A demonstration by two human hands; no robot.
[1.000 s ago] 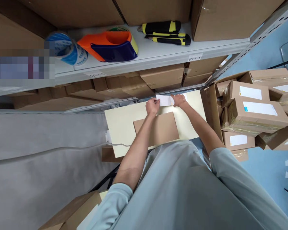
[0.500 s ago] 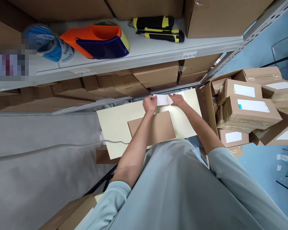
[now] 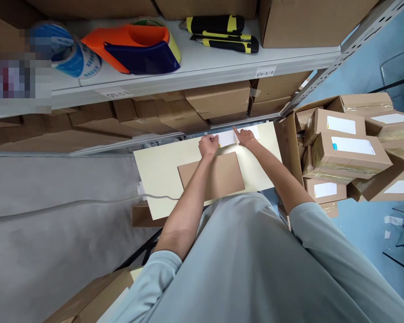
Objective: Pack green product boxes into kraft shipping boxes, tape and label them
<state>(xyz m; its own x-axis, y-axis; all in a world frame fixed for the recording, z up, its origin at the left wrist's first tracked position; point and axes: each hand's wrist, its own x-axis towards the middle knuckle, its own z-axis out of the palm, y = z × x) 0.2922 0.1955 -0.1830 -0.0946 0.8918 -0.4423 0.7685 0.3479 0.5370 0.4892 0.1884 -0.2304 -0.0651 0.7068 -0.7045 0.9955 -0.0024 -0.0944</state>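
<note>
My left hand (image 3: 208,146) pinches the left end of a white label strip (image 3: 226,138) at the far edge of the cream board (image 3: 161,159). With its index finger stretched out, my right hand (image 3: 245,137) rests over the strip where two labels meet. More of the white strip shows beyond my right fingers. A flat brown cardboard box (image 3: 227,175) lies on the board nearer my body, partly covered by my left forearm.
Above the board runs a grey shelf (image 3: 215,63) with an orange and blue tape dispenser (image 3: 138,47), utility knives (image 3: 215,24) and a blue tape roll (image 3: 63,49). At right, a large carton (image 3: 291,148) holds several labelled boxes (image 3: 353,150). A cable (image 3: 87,204) crosses from the left.
My right index finger has straightened and points up and left over the strip. My left hand still pinches the label's left end. The whole view has shifted slightly.
</note>
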